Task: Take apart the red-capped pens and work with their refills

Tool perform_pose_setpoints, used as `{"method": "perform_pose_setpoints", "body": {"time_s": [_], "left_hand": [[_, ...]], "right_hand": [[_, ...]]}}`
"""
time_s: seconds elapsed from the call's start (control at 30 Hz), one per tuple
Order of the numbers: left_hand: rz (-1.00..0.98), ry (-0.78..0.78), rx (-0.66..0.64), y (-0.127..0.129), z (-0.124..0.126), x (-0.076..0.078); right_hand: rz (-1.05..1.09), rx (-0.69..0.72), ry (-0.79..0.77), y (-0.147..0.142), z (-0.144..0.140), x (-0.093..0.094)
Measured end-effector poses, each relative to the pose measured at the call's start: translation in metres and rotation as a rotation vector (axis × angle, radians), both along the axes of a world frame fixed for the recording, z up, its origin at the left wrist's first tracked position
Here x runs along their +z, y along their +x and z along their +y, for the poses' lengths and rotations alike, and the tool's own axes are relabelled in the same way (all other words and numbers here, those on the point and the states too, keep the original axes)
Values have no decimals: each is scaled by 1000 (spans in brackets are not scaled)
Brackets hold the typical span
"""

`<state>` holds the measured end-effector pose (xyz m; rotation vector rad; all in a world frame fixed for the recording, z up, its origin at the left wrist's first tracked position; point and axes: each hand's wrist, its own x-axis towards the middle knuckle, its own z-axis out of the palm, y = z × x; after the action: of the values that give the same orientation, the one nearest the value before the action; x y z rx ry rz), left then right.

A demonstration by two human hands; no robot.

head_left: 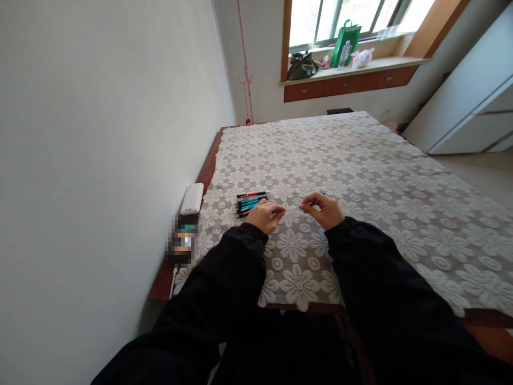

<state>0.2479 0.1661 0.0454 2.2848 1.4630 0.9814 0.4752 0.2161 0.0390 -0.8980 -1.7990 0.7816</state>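
My left hand [266,215] and my right hand [325,209] meet over a floral lace cloth [360,176], each pinching one end of a thin pale pen part [293,207] held between them. What the part is exactly is too small to tell. Just left of my left hand lies a small pile of pens [250,203], teal, red and black, side by side on the cloth. Both arms wear black sleeves.
A white power bank [192,199] lies on the wooden edge by the left wall, with a blurred dark object [182,243] nearer me. The far windowsill holds a dark bag [302,65], a green bag [345,43] and a white plastic bag [362,58]. A white cabinet [468,96] stands right.
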Motion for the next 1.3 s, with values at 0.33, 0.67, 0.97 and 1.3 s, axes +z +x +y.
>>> {"method": "perform_pose_setpoints", "body": {"time_s": [0.33, 0.67, 0.97, 1.3], "left_hand": [[-3, -7, -5, 1, 1, 1], [-2, -25, -9, 0, 1, 0], [30, -47, 23, 0, 1, 0], [47, -47, 44, -2, 1, -1]], "right_hand": [[-49, -1, 13, 1, 0, 2], [-42, 26, 5, 0, -1, 2], [-87, 34, -39, 0, 0, 1], [-458, -160, 129, 30, 20, 9]]}}
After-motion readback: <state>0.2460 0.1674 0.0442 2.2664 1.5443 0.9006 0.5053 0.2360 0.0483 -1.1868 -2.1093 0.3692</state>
